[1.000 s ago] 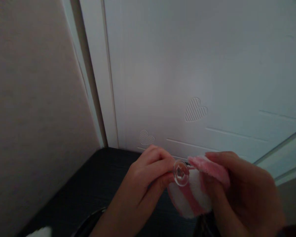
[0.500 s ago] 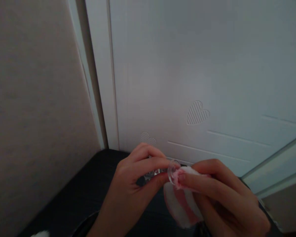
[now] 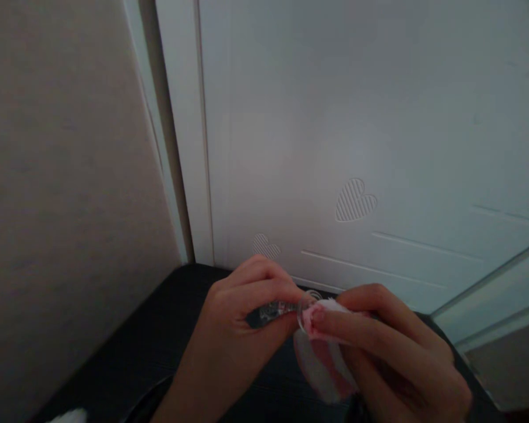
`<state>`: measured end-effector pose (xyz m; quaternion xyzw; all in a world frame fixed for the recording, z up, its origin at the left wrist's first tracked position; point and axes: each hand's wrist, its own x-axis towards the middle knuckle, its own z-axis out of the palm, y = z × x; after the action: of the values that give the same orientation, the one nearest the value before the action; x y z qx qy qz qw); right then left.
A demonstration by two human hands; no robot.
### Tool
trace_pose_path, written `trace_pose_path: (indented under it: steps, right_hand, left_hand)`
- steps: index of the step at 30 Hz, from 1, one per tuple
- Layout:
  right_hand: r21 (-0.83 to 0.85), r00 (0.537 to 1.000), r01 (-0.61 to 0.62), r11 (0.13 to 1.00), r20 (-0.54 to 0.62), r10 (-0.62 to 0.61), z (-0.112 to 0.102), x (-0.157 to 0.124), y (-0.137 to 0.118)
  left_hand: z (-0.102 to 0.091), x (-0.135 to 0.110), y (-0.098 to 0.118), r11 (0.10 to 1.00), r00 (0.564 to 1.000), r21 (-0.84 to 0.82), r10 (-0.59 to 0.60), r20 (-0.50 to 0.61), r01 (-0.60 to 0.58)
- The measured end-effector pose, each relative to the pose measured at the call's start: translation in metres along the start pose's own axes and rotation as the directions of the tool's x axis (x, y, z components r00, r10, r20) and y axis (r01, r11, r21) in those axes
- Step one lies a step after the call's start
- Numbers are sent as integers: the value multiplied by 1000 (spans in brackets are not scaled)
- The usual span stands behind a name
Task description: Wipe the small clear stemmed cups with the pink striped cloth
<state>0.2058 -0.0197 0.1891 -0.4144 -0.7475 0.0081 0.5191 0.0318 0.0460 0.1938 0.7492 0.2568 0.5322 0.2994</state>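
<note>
My left hand [image 3: 235, 320] pinches a small clear glass-like object [image 3: 271, 310] between thumb and fingers. A round transparent rim sticks out past the fingertips on the right; the rest is largely covered by the hand, so its exact kind does not show. My right hand [image 3: 401, 346] is closed on a fluffy pink-and-white striped cloth [image 3: 328, 367]. Its fingertips press a fold of the cloth against the round rim. The loose part of the cloth hangs below the fingers. Both hands are close together above a dark surface.
Under the hands is a black table top [image 3: 158, 329]. A white panel [image 3: 291, 147] with embossed hearts stands behind it, and a beige wall [image 3: 70, 176] lies to the left. Bits of a dark round rim [image 3: 147, 399] and a white fluffy thing [image 3: 70, 417] show at the bottom left.
The clear object's round rim has tilted slightly, and the right hand with the cloth has shifted a little to the left. Both hands keep their hold.
</note>
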Motion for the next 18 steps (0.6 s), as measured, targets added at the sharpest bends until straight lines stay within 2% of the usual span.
trace_pose_path:
  steps: [4, 9, 12, 18]
  right_hand:
    - [50, 997, -38, 998, 71, 35, -7, 7, 6]
    - [-7, 984, -138, 990, 116, 138, -6, 13, 10]
    - [17, 982, -161, 987, 108, 158, -4, 13, 10]
    - [-25, 986, -167, 986, 16, 167, -1, 12, 12]
  left_hand:
    - [-4, 1, -2, 983, 994, -168, -84, -75, 70]
    - [-7, -6, -8, 915, 980, -390, -163, -115, 106]
    - [-7, -8, -9, 873, 979, -470, -189, -79, 131]
    - [-4, -5, -9, 810, 975, -546, -212, 71, 216]
